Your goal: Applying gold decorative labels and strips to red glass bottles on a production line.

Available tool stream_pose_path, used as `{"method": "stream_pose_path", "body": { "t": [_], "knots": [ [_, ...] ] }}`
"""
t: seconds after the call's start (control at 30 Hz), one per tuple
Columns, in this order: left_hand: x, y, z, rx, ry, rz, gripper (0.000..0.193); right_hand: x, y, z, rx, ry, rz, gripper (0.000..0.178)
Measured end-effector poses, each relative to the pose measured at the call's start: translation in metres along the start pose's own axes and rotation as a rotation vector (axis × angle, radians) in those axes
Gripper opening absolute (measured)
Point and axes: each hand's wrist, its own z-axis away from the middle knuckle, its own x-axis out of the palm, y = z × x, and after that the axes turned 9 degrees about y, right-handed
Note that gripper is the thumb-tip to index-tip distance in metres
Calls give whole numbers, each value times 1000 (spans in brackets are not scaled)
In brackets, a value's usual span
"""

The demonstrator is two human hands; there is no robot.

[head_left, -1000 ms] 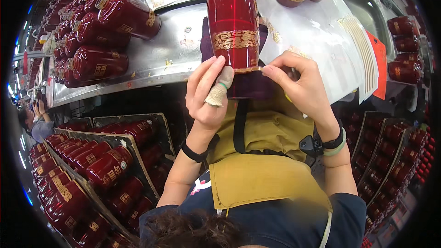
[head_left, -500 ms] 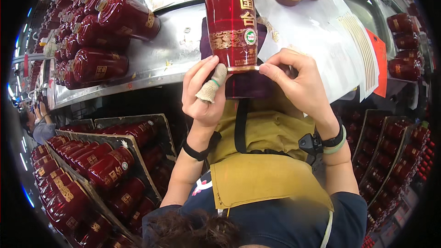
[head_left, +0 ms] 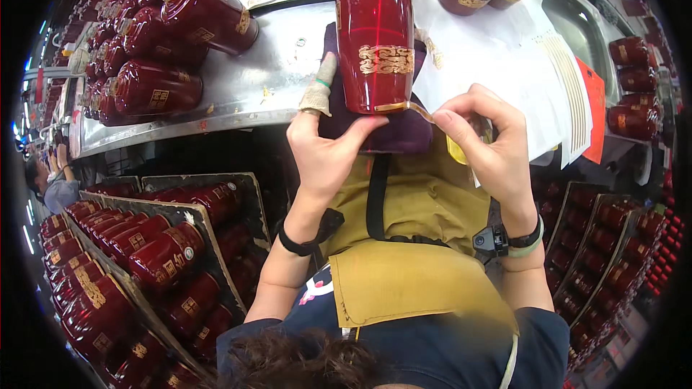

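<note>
A red glass bottle [head_left: 375, 18] with gold ornament lies base toward me on a dark purple cloth [head_left: 404, 133] at the table's edge. Round its base runs a thin gold strip [head_left: 422, 110], whose free end stretches out to the right. My right hand [head_left: 486, 130] pinches that end between thumb and fingers. At the bottle's lower left, my left hand [head_left: 324, 137] has its fingers apart, the thumb tip by the base. A beige finger sleeve [head_left: 319, 86] covers one raised finger of it.
Many red bottles [head_left: 209, 14] crowd the metal table [head_left: 267, 65] at the left. Gold strips [head_left: 562, 72] lie on white paper beside a red sheet [head_left: 592, 112] at the right. Bottle-filled crates [head_left: 216, 230] flank me. Another person [head_left: 58, 180] is at far left.
The bottle has turned about its length, so its large gold lettering no longer shows. My left hand has loosened from the base, and my right hand has drawn the strip's end outward.
</note>
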Motion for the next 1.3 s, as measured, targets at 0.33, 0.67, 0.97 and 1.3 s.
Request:
{"method": "stream_pose_path", "body": {
  "t": [0.33, 0.67, 0.97, 1.3],
  "knots": [
    [2, 17, -4, -369, -94, 359, 67, -5, 8, 7, 50, 39, -20, 9],
    [-4, 18, -5, -465, -155, 386, 63, -1, 24, 10, 110, 73, -59, 12],
    [-2, 19, -6, -502, -134, 420, 68, 0, 29, 7, 151, 79, -101, 13],
    [2, 23, -4, -506, -112, 432, 68, 0, 30, 6, 154, 80, -97, 11]
  ]
}}
